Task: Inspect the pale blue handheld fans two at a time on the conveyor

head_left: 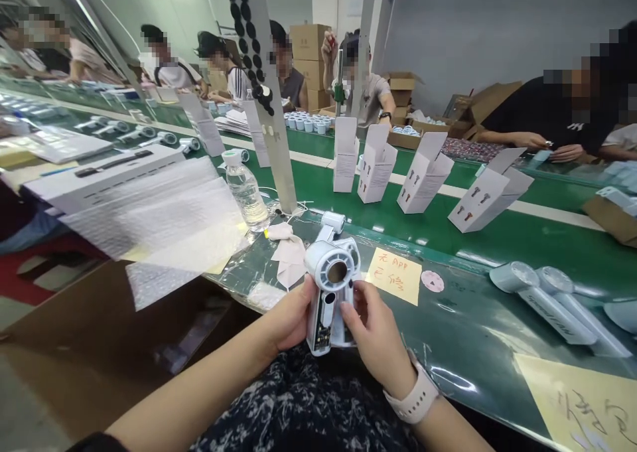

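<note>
A light blue handheld fan [323,269] is between my hands at the table's front edge, its round head up. Part of its handle shows a bare circuit board [323,336] and a dark round spot. My left hand [293,316] is closed around the fan's left side. My right hand [375,329] has its fingers curled on a pale handle piece at the right; whether it belongs to the same fan I cannot tell. Just behind are more light blue fan parts [333,222], partly hidden. A crumpled white cloth [288,256] lies to the left.
A yellow note [395,276] and several fans [557,312] lie to my right. A water bottle [246,193] and bubble-wrap sheets [164,213] are left, near a metal post [276,107]. Open white boxes [378,173] stand on the green belt [318,180]. Co-workers sit across it.
</note>
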The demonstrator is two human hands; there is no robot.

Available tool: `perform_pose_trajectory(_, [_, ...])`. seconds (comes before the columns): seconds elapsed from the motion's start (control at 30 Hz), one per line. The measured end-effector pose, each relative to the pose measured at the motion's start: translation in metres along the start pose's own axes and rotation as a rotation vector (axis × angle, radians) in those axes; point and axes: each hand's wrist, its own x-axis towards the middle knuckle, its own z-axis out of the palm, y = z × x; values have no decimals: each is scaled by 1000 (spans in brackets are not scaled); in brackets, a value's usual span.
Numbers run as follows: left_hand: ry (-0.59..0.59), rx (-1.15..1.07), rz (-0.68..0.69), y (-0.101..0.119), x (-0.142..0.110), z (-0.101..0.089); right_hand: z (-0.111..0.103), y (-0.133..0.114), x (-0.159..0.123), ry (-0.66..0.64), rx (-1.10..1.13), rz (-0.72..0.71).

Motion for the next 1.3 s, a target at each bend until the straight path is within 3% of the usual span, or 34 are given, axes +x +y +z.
perform_pose_trajectory(0.17, [-31, -77, 4, 3, 1, 2, -27, 24, 17, 74, -364, 111])
perform_pose_trajectory(0.37, [-50, -105, 174, 28, 7, 6, -16, 36, 34, 29, -414, 150])
perform_pose_trajectory(0.53, [40, -71, 228, 37, 5, 2, -21, 22, 20, -160, -184, 114])
perform_pose_trajectory(0.67, [71, -89, 271, 36, 7, 4, -6, 3, -1, -446, 263, 137])
perform_pose_trajectory(0.73, [79, -99, 273, 35, 9, 7, 5, -7, -7, -504, 462, 170])
perform_pose_trajectory(0.97, [99, -140, 377, 39, 9, 15, 27, -21, -14, -320, 539, 30])
perform_pose_trajectory(1.17, [139, -114, 418, 34, 7, 12, 49, -15, -24, -267, 759, 147])
perform_pose_trajectory(1.3, [119, -83, 441, 31, 8, 11, 48, -14, -24, -268, 597, 45])
